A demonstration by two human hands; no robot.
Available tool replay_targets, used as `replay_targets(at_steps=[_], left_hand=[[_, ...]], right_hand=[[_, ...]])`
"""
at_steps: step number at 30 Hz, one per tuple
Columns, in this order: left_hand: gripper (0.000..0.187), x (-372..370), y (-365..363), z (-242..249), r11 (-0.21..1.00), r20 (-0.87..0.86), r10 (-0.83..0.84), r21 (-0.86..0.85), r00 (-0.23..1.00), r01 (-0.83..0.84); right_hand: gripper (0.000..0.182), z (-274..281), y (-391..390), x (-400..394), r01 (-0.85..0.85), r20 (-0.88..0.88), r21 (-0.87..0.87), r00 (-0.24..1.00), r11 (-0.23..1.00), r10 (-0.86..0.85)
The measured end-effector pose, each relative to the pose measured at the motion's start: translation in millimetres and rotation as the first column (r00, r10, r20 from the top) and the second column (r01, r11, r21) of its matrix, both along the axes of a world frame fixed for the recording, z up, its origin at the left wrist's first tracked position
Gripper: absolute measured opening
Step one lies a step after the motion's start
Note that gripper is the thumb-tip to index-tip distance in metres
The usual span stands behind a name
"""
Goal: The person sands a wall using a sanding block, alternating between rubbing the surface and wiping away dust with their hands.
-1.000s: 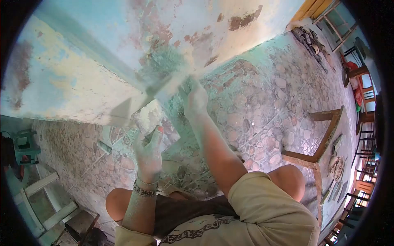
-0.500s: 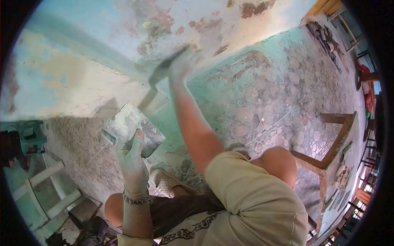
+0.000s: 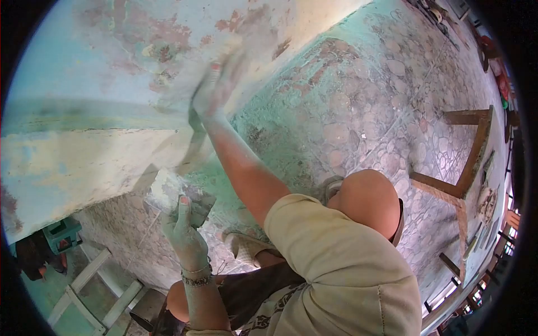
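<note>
My left hand is closed on a rectangular plate, thumb lying over its face. White and grey smears, like putty or plaster, cover the plate. Higher up, my right hand is at the patchy wall, its fingers smeared by motion. Whether it holds a tool cannot be made out. Pale dust coats both hands and forearms. The wall has flaking blue, cream and reddish-brown patches, and the right arm throws a shadow on it near the lower ledge.
Below the wall lies a stone-patterned floor dusted with green powder. A wooden stool or bench frame stands at the right. At the lower left are a pale wooden frame and a teal plastic object. My bent knee is close by.
My view has shifted, so the wall fills more of the left side. The right hand has moved leftward and lower in view, still at the wall. The left hand keeps hold of the plate.
</note>
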State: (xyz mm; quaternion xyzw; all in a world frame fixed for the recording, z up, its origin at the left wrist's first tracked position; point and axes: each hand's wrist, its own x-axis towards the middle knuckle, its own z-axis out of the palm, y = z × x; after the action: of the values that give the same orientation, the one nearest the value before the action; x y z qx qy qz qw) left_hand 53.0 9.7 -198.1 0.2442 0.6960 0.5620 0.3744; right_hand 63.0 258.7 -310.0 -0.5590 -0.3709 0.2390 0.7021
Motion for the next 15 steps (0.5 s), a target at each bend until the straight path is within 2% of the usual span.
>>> replay_targets(at_steps=[3, 4, 6, 8, 11, 14, 15], left_hand=[[0.019, -1, -1, -2, 1.0, 0.053, 0.009, -0.03, 0.999, -0.008], [0.02, 0, -2, -4, 1.0, 0.072, 0.023, -0.013, 0.997, -0.022], [0.02, 0, -2, -5, 1.0, 0.1, -0.003, 0.017, 0.995, 0.001], [0.02, -5, -4, -1, 0.997, 0.11, -0.071, 0.033, 0.991, 0.068], [0.021, -9, -4, 10, 0.995, 0.116, -0.098, -0.012, 0.988, 0.1], [0.02, -8, -1, 27, 1.0, 0.094, -0.017, -0.015, 0.995, 0.019], [0.021, -9, 2, 35, 1.0, 0.074, 0.014, 0.005, 0.997, -0.014]], right_hand=[[0.054, -46, -13, -3, -0.07, -0.187, -0.386, 0.982, 0.92, -0.003], [0.053, -61, -22, 0, -0.127, -0.146, -0.395, 0.987, 0.91, 0.074], [0.052, -87, -45, 26, -0.238, -0.059, -0.422, 0.97, 0.875, 0.236], [0.051, -146, -55, 58, -0.103, 0.288, -0.396, 0.93, 0.912, 0.23], [0.049, -181, -56, 90, 0.017, 0.512, -0.425, 0.83, 0.905, 0.224], [0.045, -185, -61, 90, -0.279, 0.645, -0.397, 0.594, 0.875, 0.482], [0.044, -187, -69, 83, -0.37, 0.626, -0.41, 0.55, 0.833, 0.553]])
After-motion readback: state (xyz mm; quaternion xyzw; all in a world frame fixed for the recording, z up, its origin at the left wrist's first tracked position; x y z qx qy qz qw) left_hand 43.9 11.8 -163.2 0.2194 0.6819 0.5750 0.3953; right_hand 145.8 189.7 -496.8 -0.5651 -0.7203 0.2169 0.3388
